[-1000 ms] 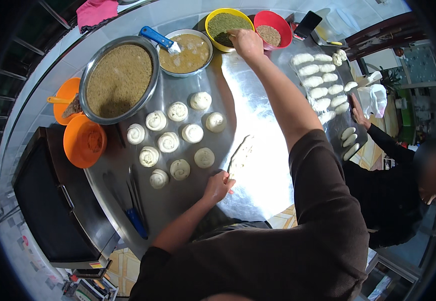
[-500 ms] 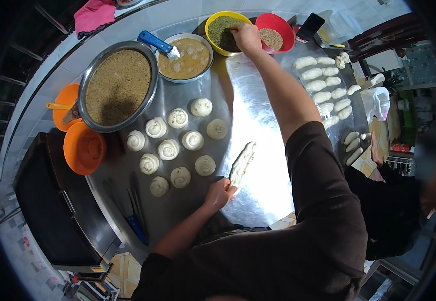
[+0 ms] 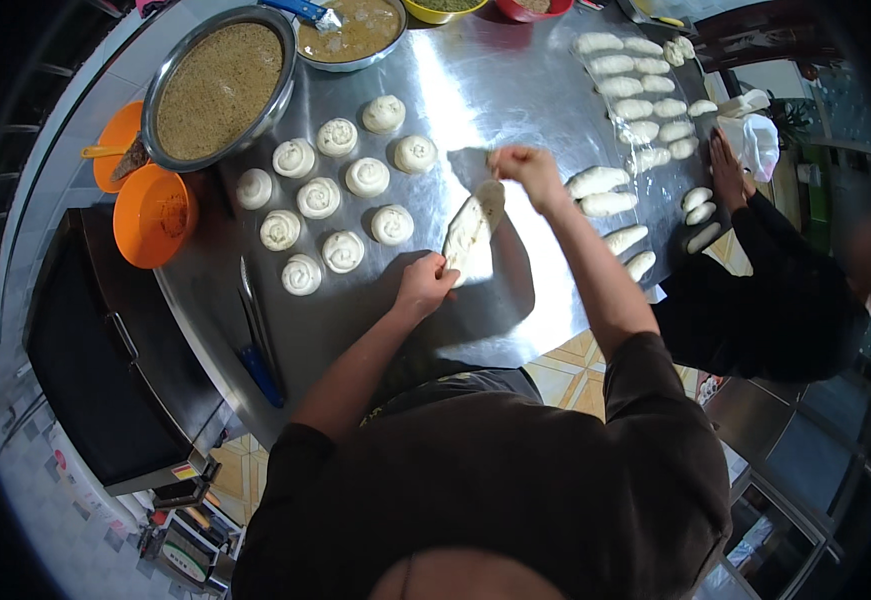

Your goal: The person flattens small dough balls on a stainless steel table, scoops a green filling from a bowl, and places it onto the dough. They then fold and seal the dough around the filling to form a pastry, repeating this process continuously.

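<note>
While pinching a dough strip (image 3: 472, 232) with left hand (image 3: 425, 286) and bunching right hand (image 3: 531, 178) (cannot tell if holding anything), count eleven buns (image 3: 318, 198) curled, strip and plain rolls (image 3: 598, 181) not yet.

A black boxy unit (image 3: 85, 350) stands at left, a white bag (image 3: 757, 148) at right.

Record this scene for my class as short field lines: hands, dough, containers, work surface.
Left hand: pinching near end of elongated dough strip
Right hand: fingers bunched near strip's far end; contents unclear
Coiled dough rolls: eleven, left of the strip
Steel basin: holds brown grainy mixture
Orange bowls: two, beside the basin
Work surface: metal table
</note>
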Available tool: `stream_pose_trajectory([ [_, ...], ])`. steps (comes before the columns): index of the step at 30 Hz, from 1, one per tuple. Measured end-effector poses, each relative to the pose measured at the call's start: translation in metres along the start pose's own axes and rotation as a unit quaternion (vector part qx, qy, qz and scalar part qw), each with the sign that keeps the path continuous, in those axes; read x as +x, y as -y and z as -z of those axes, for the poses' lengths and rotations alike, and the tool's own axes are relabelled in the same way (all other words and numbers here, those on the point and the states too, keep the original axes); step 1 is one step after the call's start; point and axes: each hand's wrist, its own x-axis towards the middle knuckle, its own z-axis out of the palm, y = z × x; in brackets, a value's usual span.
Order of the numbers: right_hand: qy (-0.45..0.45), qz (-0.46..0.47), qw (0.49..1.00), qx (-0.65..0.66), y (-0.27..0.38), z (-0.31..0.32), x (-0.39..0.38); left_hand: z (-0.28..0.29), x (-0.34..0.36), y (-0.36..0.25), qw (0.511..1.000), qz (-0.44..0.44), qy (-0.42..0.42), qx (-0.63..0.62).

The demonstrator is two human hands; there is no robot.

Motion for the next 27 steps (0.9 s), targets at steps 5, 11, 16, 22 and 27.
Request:
stream_pose_trajectory([
  [5, -0.103, 0.167, 0.919, -0.341, -0.04, -0.037, -0.063, 0.002, -0.001, -0.005, 1.0, 0.015, 0.015, 0.012],
  [11, -0.169, 0.225, 0.794, -0.538, -0.062, -0.078, -0.103, -0.002, -0.01, -0.007, 0.996, 0.069, 0.016, -0.052],
  [16, -0.063, 0.165, 0.789, -0.588, -0.084, -0.123, -0.163, -0.002, -0.012, 0.005, 0.991, 0.085, 0.008, -0.106],
  [22, -0.122, 0.19, 0.796, -0.562, -0.071, -0.086, -0.129, -0.003, -0.017, -0.003, 0.988, 0.108, 0.027, -0.111],
  [27, -0.12, 0.172, 0.761, -0.614, -0.084, -0.097, -0.131, -0.002, -0.016, -0.005, 0.988, 0.104, 0.032, -0.108],
])
